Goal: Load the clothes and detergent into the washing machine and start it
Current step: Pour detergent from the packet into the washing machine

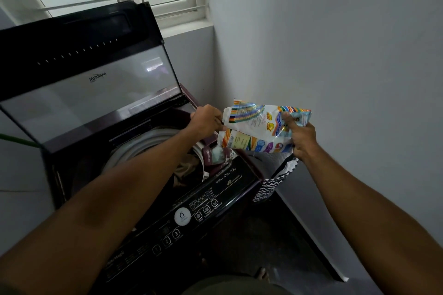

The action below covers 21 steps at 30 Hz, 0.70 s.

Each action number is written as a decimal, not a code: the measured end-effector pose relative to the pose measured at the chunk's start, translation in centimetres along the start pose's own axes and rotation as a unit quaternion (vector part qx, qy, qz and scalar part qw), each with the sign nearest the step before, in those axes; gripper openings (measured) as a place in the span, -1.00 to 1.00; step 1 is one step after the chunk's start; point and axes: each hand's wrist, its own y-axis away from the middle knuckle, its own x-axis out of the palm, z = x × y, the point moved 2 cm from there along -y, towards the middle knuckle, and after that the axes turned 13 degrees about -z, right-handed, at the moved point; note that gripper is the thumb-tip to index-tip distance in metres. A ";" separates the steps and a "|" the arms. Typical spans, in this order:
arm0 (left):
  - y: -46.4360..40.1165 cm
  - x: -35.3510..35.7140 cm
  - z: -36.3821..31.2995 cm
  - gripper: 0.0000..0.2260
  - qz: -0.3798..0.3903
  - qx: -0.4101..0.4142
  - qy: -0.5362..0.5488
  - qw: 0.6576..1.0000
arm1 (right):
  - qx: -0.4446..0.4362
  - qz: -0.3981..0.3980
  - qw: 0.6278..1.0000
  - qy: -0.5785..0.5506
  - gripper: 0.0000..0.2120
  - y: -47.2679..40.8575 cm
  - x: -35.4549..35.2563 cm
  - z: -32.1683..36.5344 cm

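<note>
Both grips grasping detergent packet (261, 129): left hand (206, 118) pinches edge at 9 o'clock, right hand (300, 137) clutches end at 3 o'clock. Packet above washing machine (215, 189) detergent tray (217, 154). Lid (91, 84) raised; clothes (184, 167) in drum. Zigzag bag (273, 182) at 5 o'clock.

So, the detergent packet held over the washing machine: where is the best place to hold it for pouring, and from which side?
Take the detergent packet by its two ends, as now: right hand from the wall side on the sealed end, left hand pinching the edge nearest the drum. The packet is soft and crumpled and lies sideways, so a grip at both ends probably keeps it from folding.
</note>
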 end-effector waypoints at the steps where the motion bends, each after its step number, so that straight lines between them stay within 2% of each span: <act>1: 0.1 0.0 -0.3 -0.81 0.000 0.005 -0.003 1.000 | 0.005 -0.004 1.000 0.004 -0.69 -0.1 -0.2 -0.3; 5: 0.5 -0.2 -1.4 -0.79 0.010 0.018 0.031 0.999 | 0.030 -0.010 1.000 -0.004 -0.64 -0.4 -0.8 -1.4; 9: 0.5 -1.3 -2.6 -0.52 -0.003 0.036 0.060 0.998 | 0.051 -0.015 0.998 -0.042 -0.73 0.3 -0.8 -2.1; 12: 0.0 -2.3 -3.3 -0.39 -0.017 0.043 0.077 0.996 | 0.066 -0.017 0.995 -0.075 -0.74 1.1 -0.5 -2.5; 16: -0.5 -4.0 -4.7 -0.34 -0.029 0.044 0.103 0.993 | 0.102 -0.015 0.990 -0.097 -0.68 1.8 0.2 -3.5; 19: -0.7 -5.3 -5.5 -0.32 -0.053 0.050 0.115 0.991 | 0.118 0.001 0.985 -0.122 -0.49 2.0 1.4 -4.5; 21: -0.5 -6.0 -5.9 -0.33 -0.074 0.058 0.115 0.989 | 0.128 0.018 0.983 -0.133 -0.58 2.9 2.2 -4.4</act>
